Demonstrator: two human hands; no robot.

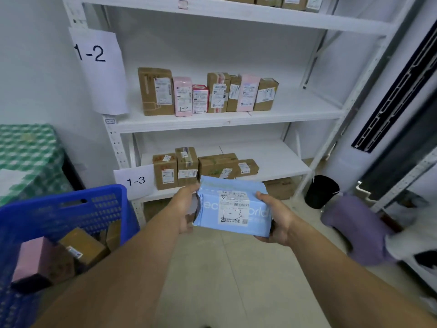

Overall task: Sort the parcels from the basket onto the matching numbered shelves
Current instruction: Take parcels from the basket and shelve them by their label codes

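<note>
**A:** Where is the blue parcel (233,207)?

**B:** In the air in front of the shelves, right of the basket (71,209) and just short of the lower shelf (272,157). The left hand (185,209) grips its left edge and the right hand (274,221) its right edge. The fingers (262,197) are curled round the edges, pinching the bag between them.

**A:** And the right way to shelve it?

**B:** The label (234,209) has "1-3" handwritten on it, matching the 1-3 sign (135,180). I'd lower it to that shelf, not the one above by the 1-2 sign (94,53). The bare board to the right of the brown boxes (189,166) looks the easiest spot. It's a soft bag, so support it from both sides and keep the label facing out.

**A:** How does it lie?

**B:** Its long axis runs left to right across the body, the right end a little lower. The labelled face tilts up toward the camera, and the top edge points at the shelves.
</note>
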